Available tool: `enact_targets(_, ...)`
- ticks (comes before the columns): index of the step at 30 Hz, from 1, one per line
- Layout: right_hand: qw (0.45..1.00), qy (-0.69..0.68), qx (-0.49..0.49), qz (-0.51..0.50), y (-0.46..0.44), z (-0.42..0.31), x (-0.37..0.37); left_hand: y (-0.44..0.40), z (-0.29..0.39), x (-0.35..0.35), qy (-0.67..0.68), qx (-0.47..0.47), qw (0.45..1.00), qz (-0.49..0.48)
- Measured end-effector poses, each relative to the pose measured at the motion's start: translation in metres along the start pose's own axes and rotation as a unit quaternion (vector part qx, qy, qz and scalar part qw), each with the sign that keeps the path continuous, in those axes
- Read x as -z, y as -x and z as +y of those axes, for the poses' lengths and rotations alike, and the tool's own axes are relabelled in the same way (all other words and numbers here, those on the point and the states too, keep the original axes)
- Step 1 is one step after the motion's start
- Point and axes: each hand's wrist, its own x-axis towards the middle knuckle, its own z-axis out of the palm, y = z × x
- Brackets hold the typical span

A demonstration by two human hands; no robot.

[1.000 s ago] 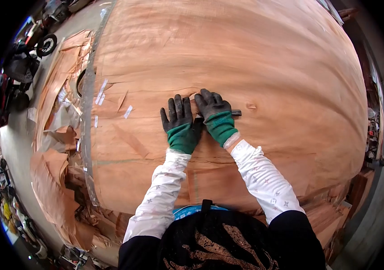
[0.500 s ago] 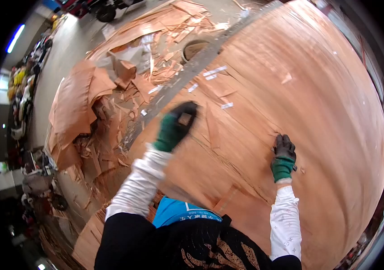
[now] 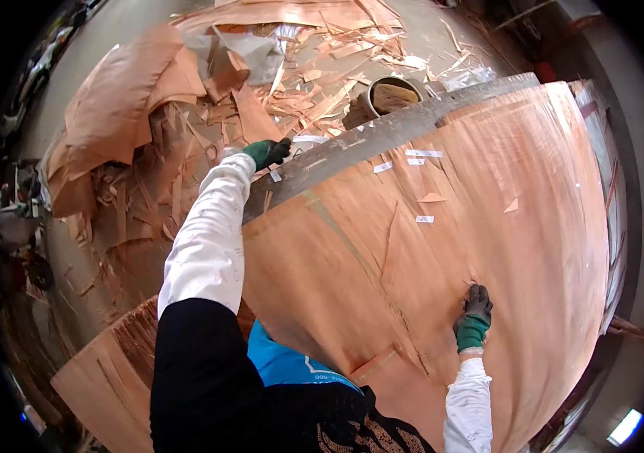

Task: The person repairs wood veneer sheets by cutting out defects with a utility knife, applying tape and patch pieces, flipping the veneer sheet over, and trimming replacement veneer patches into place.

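Observation:
A large sheet of reddish-brown wood veneer (image 3: 518, 249) covers the work surface in front of me, with cracks and a long split running through it. My right hand (image 3: 474, 317), in a black and green glove, lies on the sheet, fingers extended, fingertips beside a small torn spot. At the grey far-left edge strip (image 3: 337, 153) is my gloved left hand (image 3: 267, 153); its fingers are curled together, and whatever they hold is too small to make out. Short white tape strips (image 3: 424, 219) stick to the veneer, and another white piece (image 3: 275, 175) is just below my left hand.
Scrap veneer (image 3: 114, 113) is heaped on the floor at the left, with torn slivers around it. A round bucket (image 3: 393, 94) stands beyond the edge strip. More veneer sheets (image 3: 106, 385) lie at my lower left.
My left hand has moved from over the veneer out to the edge strip. My right hand stays on the sheet near the same torn spot. The head view has turned.

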Motion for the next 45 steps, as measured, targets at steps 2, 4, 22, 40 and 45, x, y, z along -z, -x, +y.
enact_targets(2, 1.000, -0.005, 0.005, -0.002, -0.002, 0.002, -0.005, -0.004, 0.007, -0.001, -0.012, 0.013, 0.999, -0.044)
enact_targets(4, 1.000, -0.006, -0.007, -0.024, -0.004, 0.001, -0.005, -0.006, 0.009, 0.000, -0.026, 0.033, 0.996, -0.079)
enact_targets(22, 0.998, -0.056, -0.010, 0.041, 0.003, -0.005, -0.003, 0.041, 0.095, 0.107, -0.222, 0.107, 0.912, -0.329)
enact_targets(40, 0.961, -0.259, -0.093, 0.028, -0.002, 0.019, 0.010, 0.108, 0.359, -0.210, 0.246, 0.069, 0.882, -0.396)
enact_targets(45, 0.958, -0.264, -0.096, 0.052, 0.001, 0.021, 0.006, 0.084, 0.374, -0.297, 0.280, 0.068, 0.880, -0.378)
